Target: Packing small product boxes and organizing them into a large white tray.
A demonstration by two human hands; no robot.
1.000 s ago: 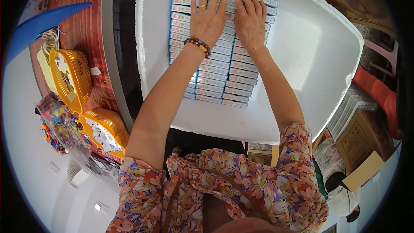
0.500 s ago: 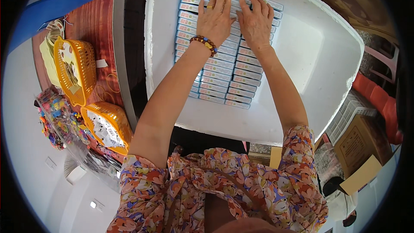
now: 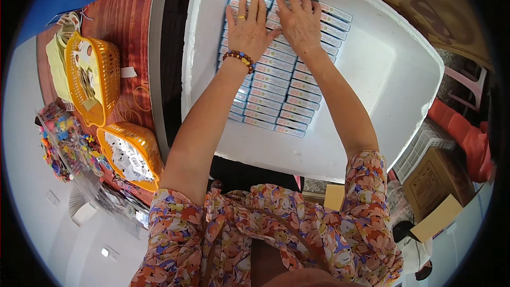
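Note:
Several thin white-and-blue boxes lie in columns of tight rows inside a white foam box. At the far end of the left columns, my left hand rests on the boxes with its fingers spread; a beaded bracelet is on that wrist and a ring on a finger. Beside it, my right hand lies over the far part of the middle and right columns, fingers stretched out. The two thumbs almost meet. Neither hand holds anything, and the boxes beneath the palms are hidden.
Left of the foam box is a reddish wooden table with an orange basket of paper pieces and a second orange basket of small white items. A brown carton, a white crate and red seats stand at right.
Both hands have slid to the left over the boxes, the right one further. The whole view has shifted slightly, and an end box at the far left is more exposed.

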